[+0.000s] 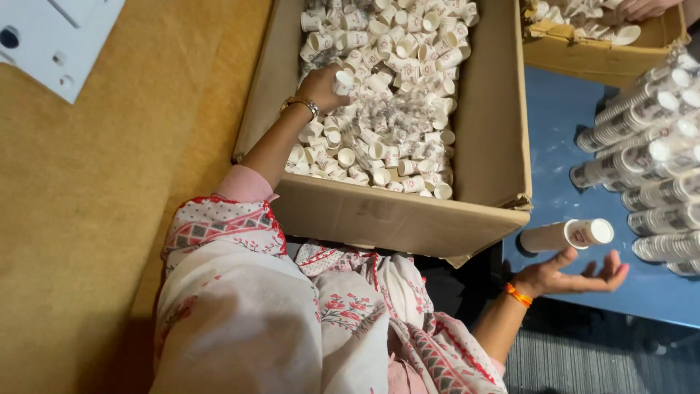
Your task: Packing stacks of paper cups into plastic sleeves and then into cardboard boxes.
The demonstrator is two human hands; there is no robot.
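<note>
Two surfaces: brown floor (87, 219) beside blue table (554, 146) bearing cup stacks (649, 168).

Two cardboard boxes (488, 109) of uncountably many loose paper cups (394, 95), and about ten stacked cup rolls (642, 157).

Box of cups ahead of you, stacked rows off to your right.

The large cardboard box (488, 146) sits in front of you, loose small cups (386, 95) heaped in it; your left hand (324, 87) is in the box at its left side, on a cup. Right of the box lies the table (554, 146), with stacked cup sleeves (649, 160) lying in rows at its right. A single stack (565, 236) lies at the near edge, just above your right hand (572, 276). A second box (598, 55) stands at the far right, another person's hand (645, 7) in it.
</note>
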